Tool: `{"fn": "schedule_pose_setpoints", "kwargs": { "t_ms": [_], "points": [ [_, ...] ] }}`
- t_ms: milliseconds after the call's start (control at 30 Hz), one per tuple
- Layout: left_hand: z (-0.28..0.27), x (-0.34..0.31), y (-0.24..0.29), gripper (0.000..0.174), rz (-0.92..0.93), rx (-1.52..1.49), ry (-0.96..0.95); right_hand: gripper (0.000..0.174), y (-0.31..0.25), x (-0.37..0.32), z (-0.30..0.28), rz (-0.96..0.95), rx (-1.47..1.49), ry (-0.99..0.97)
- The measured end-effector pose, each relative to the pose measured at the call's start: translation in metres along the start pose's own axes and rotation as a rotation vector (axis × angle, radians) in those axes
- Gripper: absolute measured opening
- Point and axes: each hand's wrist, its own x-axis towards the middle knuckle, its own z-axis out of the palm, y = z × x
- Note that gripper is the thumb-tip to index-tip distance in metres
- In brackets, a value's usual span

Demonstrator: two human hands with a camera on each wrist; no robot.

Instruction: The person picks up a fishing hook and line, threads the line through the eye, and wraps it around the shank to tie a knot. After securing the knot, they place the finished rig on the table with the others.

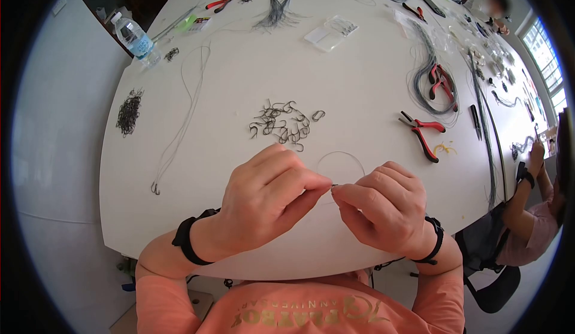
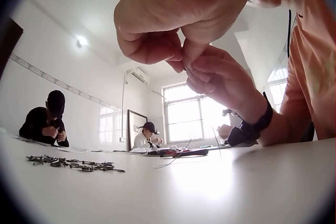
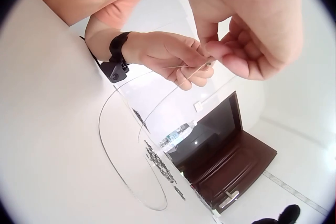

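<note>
Both hands meet fingertip to fingertip over the near part of the table in the head view. The left hand (image 1: pixel 266 199) and the right hand (image 1: pixel 383 208) each pinch at a tiny dark piece (image 1: pixel 335 185), mostly hidden by the fingertips. From there a thin line (image 1: pixel 341 152) loops out over the table; the right wrist view shows its long curve (image 3: pixel 103 139) hanging beside the hands. Just beyond the fingers lies a loose pile of dark hooks (image 1: pixel 281 121), with one small piece (image 1: pixel 318 115) apart at its right.
Red-handled pliers (image 1: pixel 426 131) lie to the right, more pliers (image 1: pixel 442 85) on coiled grey strands behind them. At left are a dark hook pile (image 1: pixel 129 114), a long line with hooks (image 1: pixel 190 109) and a water bottle (image 1: pixel 136 39). A plastic bag (image 1: pixel 331 33) lies further back. Other people sit around the table.
</note>
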Motion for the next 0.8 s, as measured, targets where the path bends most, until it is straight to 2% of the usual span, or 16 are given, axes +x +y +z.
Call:
{"fn": "schedule_pose_setpoints", "kwargs": {
  "t_ms": [267,333,467,533,567,633,800],
  "points": [
    [-0.004,0.002,0.003,0.022,-0.059,-0.103,-0.117,0.022,0.005,0.003,-0.007,0.093,0.12,0.004],
    [-0.005,0.002,0.003,0.021,-0.106,-0.161,-0.115,0.018,0.005,0.005,-0.012,0.233,0.222,-0.063],
    [-0.008,0.004,0.005,0.021,-0.153,-0.241,-0.11,0.012,0.006,0.007,-0.012,0.368,0.376,-0.073],
    [-0.011,0.003,0.006,0.017,-0.293,-0.407,-0.169,0.009,0.006,0.009,-0.013,0.443,0.452,-0.116],
    [-0.012,0.003,0.006,0.017,-0.293,-0.408,-0.168,0.009,0.006,0.008,-0.012,0.442,0.451,-0.117],
    [-0.014,0.004,0.007,0.014,-0.529,-0.625,-0.234,0.008,0.006,0.006,-0.009,0.462,0.46,-0.074],
    [-0.014,0.004,0.008,0.013,-0.621,-0.679,-0.213,0.011,0.005,0.001,0.001,0.414,0.347,-0.001]
  ]
}}
